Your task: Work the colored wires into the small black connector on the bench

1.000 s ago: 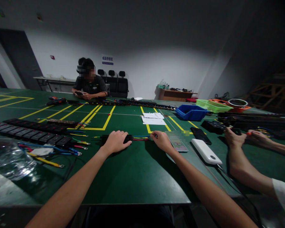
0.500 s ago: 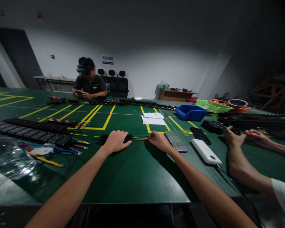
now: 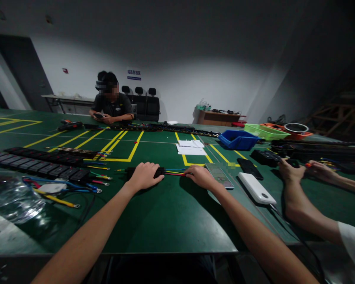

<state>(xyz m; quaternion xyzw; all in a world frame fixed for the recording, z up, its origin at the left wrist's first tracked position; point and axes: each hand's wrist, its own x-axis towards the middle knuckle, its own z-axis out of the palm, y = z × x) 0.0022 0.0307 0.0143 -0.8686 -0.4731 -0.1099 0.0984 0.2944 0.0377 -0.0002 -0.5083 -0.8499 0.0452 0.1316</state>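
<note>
My left hand (image 3: 145, 176) is wrapped over a black rectangular block (image 3: 159, 172) on the green table, covering most of it. From the block's right end run several coloured wires (image 3: 174, 172), blue, yellow-green and red among them. At their far ends my right hand (image 3: 199, 176) is closed, its fingertips pressed together on the wires. Which wires it grips is hidden. A short green-yellow wire end (image 3: 120, 170) sticks out on the block's left side.
Finished-looking black strips with wires (image 3: 47, 167) and a clear bottle (image 3: 14, 197) lie left. Right are a phone (image 3: 250, 169), a white power bank (image 3: 256, 188), a blue bin (image 3: 239, 140) and a co-worker's hands (image 3: 292, 170). Papers (image 3: 191, 148) lie ahead. Another person (image 3: 112, 102) sits opposite.
My right hand's fingers have turned lower and flatter over the wire ends. My left hand stays on the black block.
</note>
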